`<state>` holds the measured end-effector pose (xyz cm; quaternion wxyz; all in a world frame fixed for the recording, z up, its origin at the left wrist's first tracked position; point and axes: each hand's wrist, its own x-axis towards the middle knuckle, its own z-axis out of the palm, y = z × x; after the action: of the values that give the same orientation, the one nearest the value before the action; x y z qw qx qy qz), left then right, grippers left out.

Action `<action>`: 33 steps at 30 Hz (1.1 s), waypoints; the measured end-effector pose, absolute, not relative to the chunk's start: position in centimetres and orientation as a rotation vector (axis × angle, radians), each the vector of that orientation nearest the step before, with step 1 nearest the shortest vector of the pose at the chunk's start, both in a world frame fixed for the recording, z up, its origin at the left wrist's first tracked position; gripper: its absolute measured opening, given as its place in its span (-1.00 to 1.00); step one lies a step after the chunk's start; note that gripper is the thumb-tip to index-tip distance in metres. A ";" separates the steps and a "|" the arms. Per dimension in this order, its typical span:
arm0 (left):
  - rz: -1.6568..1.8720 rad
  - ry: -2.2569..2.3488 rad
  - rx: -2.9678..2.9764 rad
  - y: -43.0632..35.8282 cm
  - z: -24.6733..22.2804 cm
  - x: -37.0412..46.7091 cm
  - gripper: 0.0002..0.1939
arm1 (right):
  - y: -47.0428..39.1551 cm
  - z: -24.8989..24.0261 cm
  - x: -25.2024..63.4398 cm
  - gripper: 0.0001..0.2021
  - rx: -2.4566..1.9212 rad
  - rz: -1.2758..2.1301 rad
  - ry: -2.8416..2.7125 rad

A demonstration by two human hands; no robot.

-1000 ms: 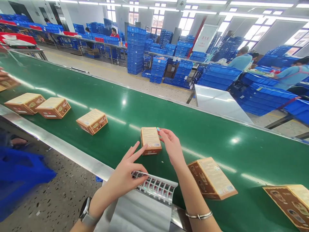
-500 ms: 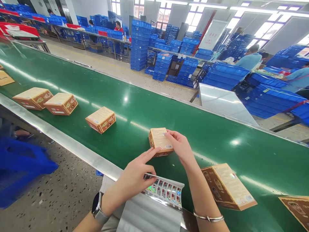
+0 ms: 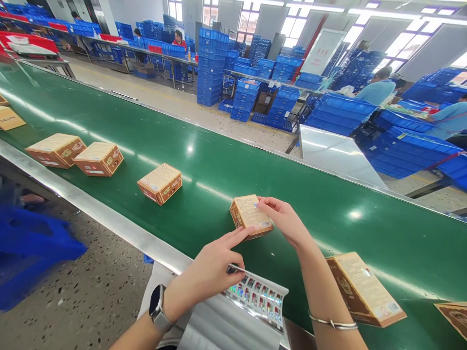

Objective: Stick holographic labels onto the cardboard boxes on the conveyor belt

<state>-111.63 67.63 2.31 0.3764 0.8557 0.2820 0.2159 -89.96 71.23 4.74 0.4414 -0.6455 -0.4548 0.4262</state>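
My left hand (image 3: 219, 262) pinches a sheet of shiny stickers (image 3: 255, 296) between thumb and curled fingers, with its index finger stretched to the near edge of a small brown-and-cream carton (image 3: 246, 214). My right hand (image 3: 284, 218) has its fingers closed at the carton's upper right corner. A small shiny sticker (image 3: 256, 205) shows under its thumb, against the cream top face. The carton lies on the green conveyor belt (image 3: 204, 214). Part of its right side is hidden by my right hand.
Further cartons lie on the belt to the left, one carton (image 3: 160, 183) nearest. A larger-looking carton (image 3: 365, 289) sits beyond my right forearm. The belt's metal edge (image 3: 120, 221) runs along my side. Blue crates (image 3: 211, 68) and co-workers are across the room.
The cartons on the belt have shifted to the right. Both my hands have moved right along with the carton between them, and the sticker sheet has come along.
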 end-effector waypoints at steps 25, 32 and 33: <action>0.487 0.527 2.165 66.5 2.3 -108.2 -0.78 | 68.3 1.6 -87.6 -0.60 -1.659 0.710 -0.809; 0.411 0.690 1.932 65.7 2.3 -111.4 -0.89 | 67.4 2.2 -87.1 -0.54 -1.696 0.761 -0.851; 0.413 0.701 1.921 65.5 2.4 -111.9 -0.89 | 67.3 2.2 -87.1 -0.54 -1.704 0.767 -0.854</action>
<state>-111.94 65.53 2.37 0.5034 0.7956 0.2903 0.1710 -87.08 67.26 2.18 0.5173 -0.7098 -0.3556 0.3195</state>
